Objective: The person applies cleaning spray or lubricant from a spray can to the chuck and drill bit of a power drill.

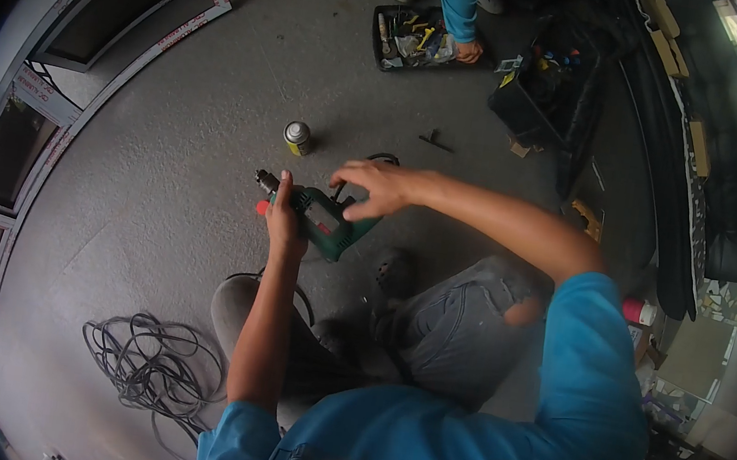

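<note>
While aloft, drill in left hand.

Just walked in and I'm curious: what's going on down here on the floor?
A person sitting on the floor handles a green power drill. Their left hand is wrapped around its front, by the chuck; the right hand rests on the handle end, grip unclear. A spray can stands just beyond, and a cable coil lies by their knee. Farther off, another person's hand is at a tool tray.
</note>
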A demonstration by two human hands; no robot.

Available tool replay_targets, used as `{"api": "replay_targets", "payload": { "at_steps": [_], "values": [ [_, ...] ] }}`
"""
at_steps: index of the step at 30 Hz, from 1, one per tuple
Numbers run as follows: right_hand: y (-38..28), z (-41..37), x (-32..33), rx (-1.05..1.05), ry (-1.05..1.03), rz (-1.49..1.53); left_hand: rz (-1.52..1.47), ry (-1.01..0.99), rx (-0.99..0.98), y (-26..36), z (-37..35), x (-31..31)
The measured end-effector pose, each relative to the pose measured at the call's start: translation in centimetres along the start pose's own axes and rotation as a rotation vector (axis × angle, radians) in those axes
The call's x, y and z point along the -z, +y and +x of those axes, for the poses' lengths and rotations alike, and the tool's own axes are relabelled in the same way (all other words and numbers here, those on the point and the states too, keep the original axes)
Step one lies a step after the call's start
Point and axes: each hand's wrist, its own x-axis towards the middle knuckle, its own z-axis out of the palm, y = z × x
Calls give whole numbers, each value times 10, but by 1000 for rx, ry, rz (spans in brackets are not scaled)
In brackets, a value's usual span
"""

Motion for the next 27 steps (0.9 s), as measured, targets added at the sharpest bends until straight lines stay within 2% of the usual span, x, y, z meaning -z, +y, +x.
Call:
{"api": "replay_targets", "payload": {
  "at_steps": [2,4,5,6,11,13,14,16,18,20,23,26,27],
  "values": [
    [-1,-28,-21,233,118,-484,-133,-124,56,5,5,1],
    [-13,-35,-29,210,137,-607,-138,-120,85,13,-1,-3],
    [-18,-36,-32,172,172,-724,-167,-198,108,17,-5,-3],
    [-22,-36,-32,182,165,-719,-195,-279,131,18,-7,-3],
    [-43,-42,-20,112,253,-634,-152,-294,99,50,-33,-16],
    [-55,-47,-17,137,278,-623,-327,-332,72,60,-40,-15],
    [-62,-47,-17,167,304,-614,-324,-329,66,63,-39,-9],
    [-67,-45,-28,186,355,-619,-438,-505,53,69,-40,7],
    [-73,-43,-37,144,326,-597,-427,-531,39,74,-43,23],
    [-77,-41,-44,182,332,-566,-463,-686,89,84,-48,30],
    [-74,-42,-53,208,393,-510,-406,-569,138,86,-59,34],
    [-62,-42,-64,214,360,-538,-423,-501,167,86,-75,27],
    [-62,-44,-68,221,365,-538,-313,-459,158,87,-80,23]
  ]
}}
